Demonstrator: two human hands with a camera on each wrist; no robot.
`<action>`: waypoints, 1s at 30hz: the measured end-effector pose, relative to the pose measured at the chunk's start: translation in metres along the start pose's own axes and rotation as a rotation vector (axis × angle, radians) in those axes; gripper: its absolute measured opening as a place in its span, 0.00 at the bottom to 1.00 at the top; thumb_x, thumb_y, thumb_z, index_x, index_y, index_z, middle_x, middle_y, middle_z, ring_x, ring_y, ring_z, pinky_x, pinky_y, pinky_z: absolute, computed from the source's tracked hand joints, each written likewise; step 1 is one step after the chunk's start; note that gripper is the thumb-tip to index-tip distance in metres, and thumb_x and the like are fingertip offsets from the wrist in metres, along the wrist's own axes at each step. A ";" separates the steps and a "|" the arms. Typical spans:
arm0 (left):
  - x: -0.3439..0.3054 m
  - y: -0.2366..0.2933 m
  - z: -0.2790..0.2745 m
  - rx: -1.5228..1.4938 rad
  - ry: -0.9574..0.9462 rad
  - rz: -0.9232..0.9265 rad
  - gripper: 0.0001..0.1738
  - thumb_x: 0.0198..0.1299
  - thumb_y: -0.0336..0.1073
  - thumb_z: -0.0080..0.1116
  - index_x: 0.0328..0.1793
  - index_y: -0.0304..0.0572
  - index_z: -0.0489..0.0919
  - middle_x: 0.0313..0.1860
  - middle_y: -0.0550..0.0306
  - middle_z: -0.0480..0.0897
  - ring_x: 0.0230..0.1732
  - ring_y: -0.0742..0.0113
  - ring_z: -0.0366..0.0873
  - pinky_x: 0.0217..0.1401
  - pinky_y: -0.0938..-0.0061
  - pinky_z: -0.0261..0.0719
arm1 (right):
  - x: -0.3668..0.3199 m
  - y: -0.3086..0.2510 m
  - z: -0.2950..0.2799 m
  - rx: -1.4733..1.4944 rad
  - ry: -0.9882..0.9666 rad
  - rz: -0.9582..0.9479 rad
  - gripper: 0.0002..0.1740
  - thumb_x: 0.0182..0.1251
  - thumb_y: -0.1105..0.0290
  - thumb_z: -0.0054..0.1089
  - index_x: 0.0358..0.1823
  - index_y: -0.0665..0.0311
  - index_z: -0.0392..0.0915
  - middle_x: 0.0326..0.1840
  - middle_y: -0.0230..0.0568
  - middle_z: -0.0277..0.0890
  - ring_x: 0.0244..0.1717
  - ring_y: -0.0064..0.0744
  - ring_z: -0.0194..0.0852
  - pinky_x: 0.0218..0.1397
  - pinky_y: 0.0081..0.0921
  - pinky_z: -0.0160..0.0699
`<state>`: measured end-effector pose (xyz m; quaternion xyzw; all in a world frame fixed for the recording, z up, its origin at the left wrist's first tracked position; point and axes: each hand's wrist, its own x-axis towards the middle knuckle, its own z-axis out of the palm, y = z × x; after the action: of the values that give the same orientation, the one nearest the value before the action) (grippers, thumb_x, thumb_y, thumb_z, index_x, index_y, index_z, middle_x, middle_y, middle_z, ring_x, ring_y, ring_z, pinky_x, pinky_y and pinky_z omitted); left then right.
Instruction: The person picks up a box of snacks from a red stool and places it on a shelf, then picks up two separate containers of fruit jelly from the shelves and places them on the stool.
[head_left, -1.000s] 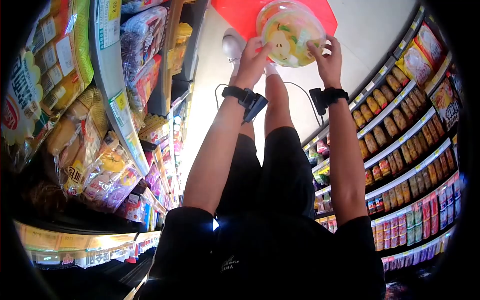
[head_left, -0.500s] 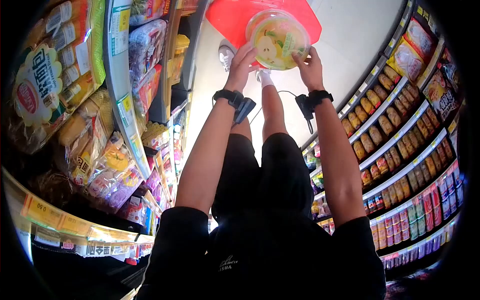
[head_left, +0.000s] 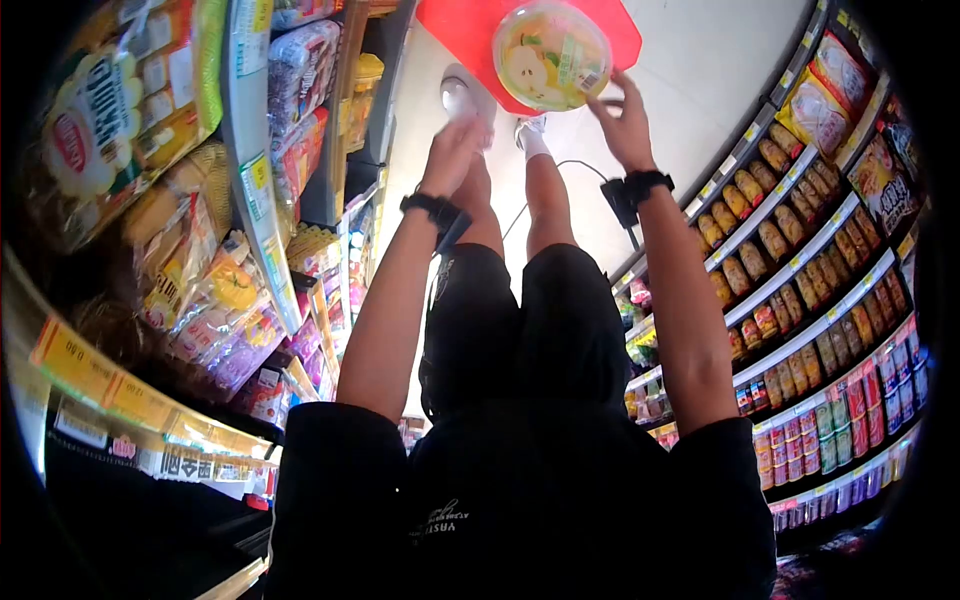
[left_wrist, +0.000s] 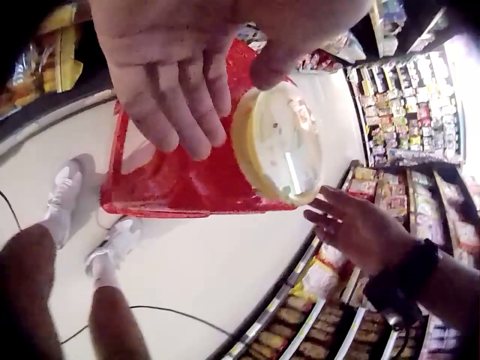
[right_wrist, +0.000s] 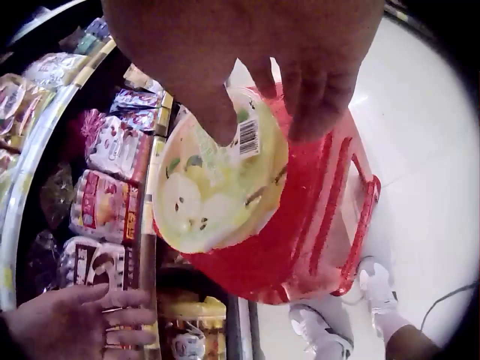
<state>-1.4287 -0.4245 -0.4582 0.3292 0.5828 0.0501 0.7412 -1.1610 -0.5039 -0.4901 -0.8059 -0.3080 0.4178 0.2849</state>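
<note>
**Q:** Head view?
**A:** From above, facing steeply down along both arms to the floor; shelves (head_left: 800, 250) flank it.
**Q:** Wrist views?
**A:** Close behind the left hand (left_wrist: 161, 75) and the right hand (right_wrist: 285, 52), each facing down. All three share the red basket (head_left: 455, 30) and round tub (head_left: 550, 52).
</note>
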 end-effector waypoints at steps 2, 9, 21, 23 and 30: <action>-0.022 -0.034 -0.029 0.210 -0.088 0.030 0.13 0.71 0.39 0.52 0.50 0.37 0.80 0.36 0.58 0.83 0.39 0.72 0.80 0.43 0.77 0.77 | -0.031 -0.005 -0.015 -0.051 -0.145 -0.014 0.34 0.63 0.62 0.67 0.67 0.69 0.66 0.54 0.50 0.76 0.47 0.36 0.79 0.50 0.30 0.79; -0.178 -0.022 -0.063 0.448 -0.375 -0.148 0.15 0.65 0.43 0.62 0.49 0.39 0.82 0.36 0.60 0.83 0.39 0.72 0.79 0.47 0.76 0.77 | -0.184 -0.055 -0.096 0.122 -0.881 0.196 0.15 0.67 0.64 0.64 0.52 0.62 0.80 0.35 0.29 0.79 0.37 0.19 0.74 0.39 0.22 0.73; -0.316 0.020 -0.020 0.290 -0.195 0.000 0.15 0.58 0.36 0.70 0.46 0.36 0.79 0.38 0.65 0.80 0.43 0.75 0.76 0.53 0.77 0.73 | -0.250 -0.125 -0.189 0.422 -1.179 -0.001 0.12 0.67 0.75 0.60 0.49 0.69 0.82 0.41 0.39 0.82 0.42 0.25 0.77 0.49 0.23 0.75; -0.326 -0.004 -0.019 0.182 -0.077 -0.026 0.14 0.58 0.36 0.69 0.45 0.38 0.79 0.37 0.66 0.80 0.42 0.77 0.75 0.50 0.79 0.72 | -0.245 -0.127 -0.191 0.410 -1.185 0.011 0.11 0.68 0.72 0.59 0.47 0.70 0.82 0.39 0.37 0.81 0.41 0.23 0.76 0.46 0.22 0.74; -0.343 -0.079 0.005 0.008 0.176 0.077 0.10 0.59 0.30 0.68 0.43 0.41 0.78 0.32 0.68 0.77 0.37 0.80 0.73 0.43 0.82 0.70 | -0.212 -0.080 -0.180 0.161 -1.228 0.209 0.19 0.74 0.58 0.55 0.45 0.71 0.80 0.38 0.28 0.79 0.43 0.15 0.71 0.50 0.18 0.69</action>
<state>-1.5569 -0.6456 -0.2159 0.3485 0.6328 0.1050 0.6834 -1.1265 -0.6446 -0.2391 -0.4211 -0.3026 0.8519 0.0733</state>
